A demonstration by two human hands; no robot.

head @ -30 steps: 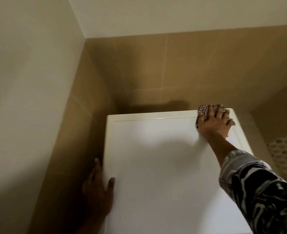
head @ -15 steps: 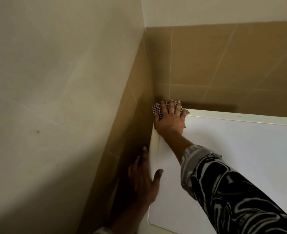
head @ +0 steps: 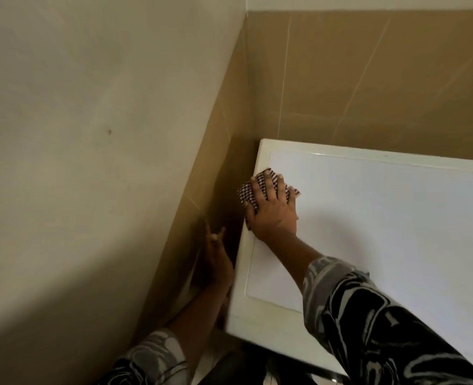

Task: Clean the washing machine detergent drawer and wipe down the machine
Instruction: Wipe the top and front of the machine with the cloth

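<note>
- The washing machine (head: 368,232) stands in a corner. Its white top panel faces up, with a cream rim around it.
- The top's left edge runs away from the person toward the tiled back wall (head: 368,79), just beside the tiled side wall (head: 224,134).
- The checked cloth (head: 245,191) lies bunched on the top's left side, across the cream rim and onto the white panel, about a third of the way forward from the back left corner.
- Most of the cloth is covered, so its long axis cannot be told. Its visible ends stick out left and right of the fingers.
- The right grip (head: 272,212) lies flat on the cloth, fingers straight and spread and pointing toward the back wall, pressing rather than clutching. A patterned sleeve (head: 368,315) covers the forearm.
- The left grip (head: 215,259) is blurred in the dark gap between machine and side wall, fingers stretched upward and holding nothing visible.
- Half a second ago, cloth and right grip sat at the back left corner. They have since come forward along the left rim.
- The left grip, whose thumb was hooked over the top edge, is now off the top.
</note>
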